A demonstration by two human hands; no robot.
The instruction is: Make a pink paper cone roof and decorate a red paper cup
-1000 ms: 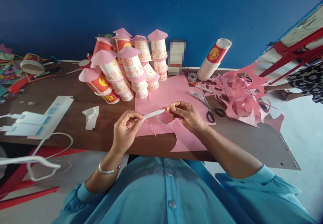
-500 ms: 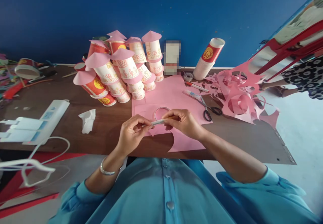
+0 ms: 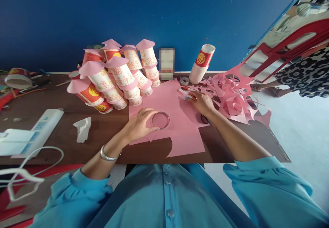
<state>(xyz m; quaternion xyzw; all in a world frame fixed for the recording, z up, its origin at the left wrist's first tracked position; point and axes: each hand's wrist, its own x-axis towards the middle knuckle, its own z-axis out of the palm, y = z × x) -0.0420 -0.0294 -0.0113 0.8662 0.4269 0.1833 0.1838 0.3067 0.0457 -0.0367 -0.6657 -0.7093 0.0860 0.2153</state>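
My left hand (image 3: 142, 123) is curled at the left side of a thin round ring (image 3: 169, 120), with its thumb and fingers on the rim. The ring lies flat on a pink paper sheet (image 3: 182, 132). Further right, my right hand (image 3: 203, 103) reaches over the sheet with its fingers bent together. A slim white pen-like stick (image 3: 183, 92) comes out at its fingertips. Under that hand lie scissors, mostly covered, with one black handle loop (image 3: 204, 119) showing. An orange-red marker end (image 3: 189, 88) shows just beyond the fingers.
Paper-cup towers with pink cone roofs (image 3: 117, 62) stand at the back left. A cup stack (image 3: 199, 73), a tape roll (image 3: 184, 81) and pink scraps (image 3: 233, 104) lie right. Crumpled white paper (image 3: 82, 128) and a power strip (image 3: 46, 125) are left. Another person's patterned clothing (image 3: 303, 73) shows right.
My hands have moved apart from the small stick they held together. The left has come down onto the ring; the right has moved away and right, over the scissors.
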